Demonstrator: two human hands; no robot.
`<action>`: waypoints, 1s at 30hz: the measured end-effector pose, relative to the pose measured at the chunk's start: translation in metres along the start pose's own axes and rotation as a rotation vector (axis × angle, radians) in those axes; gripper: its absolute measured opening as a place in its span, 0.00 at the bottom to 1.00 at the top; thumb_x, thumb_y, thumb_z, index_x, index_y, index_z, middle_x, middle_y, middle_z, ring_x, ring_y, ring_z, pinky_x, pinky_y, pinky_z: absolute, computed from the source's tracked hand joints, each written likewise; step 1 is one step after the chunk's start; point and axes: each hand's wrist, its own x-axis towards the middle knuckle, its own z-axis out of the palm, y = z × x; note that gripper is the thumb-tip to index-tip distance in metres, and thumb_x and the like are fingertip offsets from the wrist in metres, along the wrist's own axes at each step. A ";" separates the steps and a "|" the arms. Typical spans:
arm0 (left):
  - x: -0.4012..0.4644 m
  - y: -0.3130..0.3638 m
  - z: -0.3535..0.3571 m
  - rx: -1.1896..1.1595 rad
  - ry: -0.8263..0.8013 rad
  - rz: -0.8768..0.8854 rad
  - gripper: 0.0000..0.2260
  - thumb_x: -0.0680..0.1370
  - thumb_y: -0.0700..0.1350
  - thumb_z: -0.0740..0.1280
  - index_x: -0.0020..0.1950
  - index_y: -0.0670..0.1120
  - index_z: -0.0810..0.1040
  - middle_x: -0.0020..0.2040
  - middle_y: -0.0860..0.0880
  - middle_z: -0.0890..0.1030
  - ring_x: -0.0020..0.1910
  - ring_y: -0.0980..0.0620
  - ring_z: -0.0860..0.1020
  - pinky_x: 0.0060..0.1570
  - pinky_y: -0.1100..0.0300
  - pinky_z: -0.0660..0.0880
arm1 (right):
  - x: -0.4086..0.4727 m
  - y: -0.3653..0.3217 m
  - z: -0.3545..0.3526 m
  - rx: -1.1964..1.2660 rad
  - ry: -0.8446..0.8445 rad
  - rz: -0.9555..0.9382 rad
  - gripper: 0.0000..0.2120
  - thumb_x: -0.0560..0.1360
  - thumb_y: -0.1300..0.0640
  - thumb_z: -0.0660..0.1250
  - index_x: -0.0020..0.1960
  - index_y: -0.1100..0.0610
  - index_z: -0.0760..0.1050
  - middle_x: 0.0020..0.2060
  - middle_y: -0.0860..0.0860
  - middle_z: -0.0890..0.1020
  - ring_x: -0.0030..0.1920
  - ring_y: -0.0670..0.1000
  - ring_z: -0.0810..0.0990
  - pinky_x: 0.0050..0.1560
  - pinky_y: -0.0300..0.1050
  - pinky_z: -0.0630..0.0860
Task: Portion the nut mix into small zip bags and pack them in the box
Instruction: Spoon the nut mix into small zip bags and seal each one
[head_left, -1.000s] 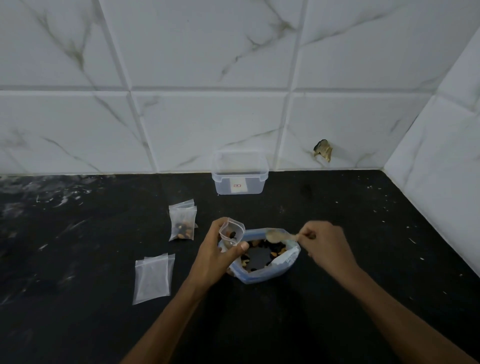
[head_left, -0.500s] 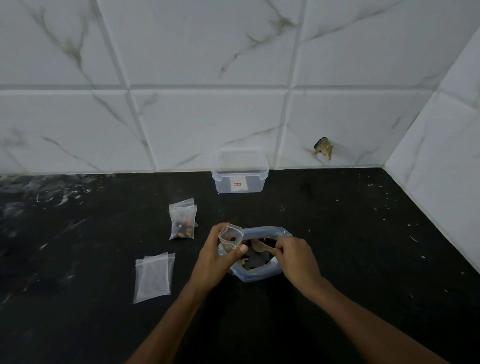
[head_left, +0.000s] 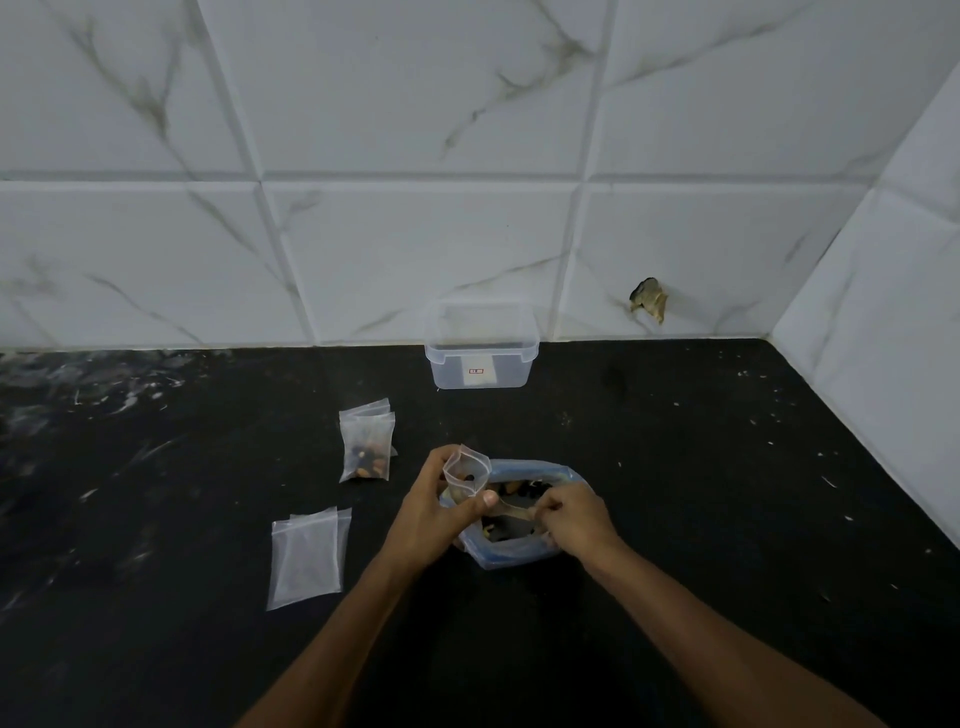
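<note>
Right hand (head_left: 574, 522), gripping the spoon (head_left: 511, 512), has dipped deeper into the nut bag (head_left: 519, 551); left hand (head_left: 434, 512) still pinches the small bag (head_left: 466, 475).

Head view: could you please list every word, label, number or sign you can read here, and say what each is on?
Sticker on the front of the clear plastic box: white with a small red mark, too small and blurred to read.
Nothing else carries legible text: the small zip bags and the big nut bag show none.

A home kitchen is showing: a black stone counter (head_left: 675, 467) is meeting marble-look wall tiles (head_left: 415, 249) (one chipped).
</note>
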 end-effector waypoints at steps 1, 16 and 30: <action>0.001 -0.001 0.000 0.007 0.000 -0.004 0.30 0.65 0.64 0.73 0.64 0.60 0.70 0.59 0.57 0.78 0.58 0.57 0.79 0.55 0.55 0.79 | 0.001 0.000 -0.002 0.063 -0.017 0.048 0.07 0.78 0.62 0.64 0.45 0.55 0.79 0.43 0.49 0.80 0.42 0.45 0.80 0.40 0.37 0.77; -0.003 0.008 -0.002 0.056 0.085 0.011 0.22 0.72 0.53 0.75 0.61 0.63 0.69 0.57 0.59 0.78 0.56 0.61 0.78 0.53 0.62 0.76 | -0.027 0.009 -0.066 0.351 -0.055 0.109 0.04 0.77 0.61 0.67 0.47 0.59 0.81 0.39 0.54 0.83 0.30 0.44 0.74 0.28 0.35 0.69; 0.011 0.035 0.021 0.155 0.159 0.099 0.21 0.73 0.51 0.75 0.59 0.62 0.68 0.54 0.61 0.76 0.55 0.63 0.75 0.47 0.68 0.70 | -0.065 -0.053 -0.099 0.098 0.181 -0.255 0.05 0.77 0.58 0.68 0.44 0.54 0.82 0.36 0.50 0.83 0.28 0.41 0.76 0.31 0.33 0.71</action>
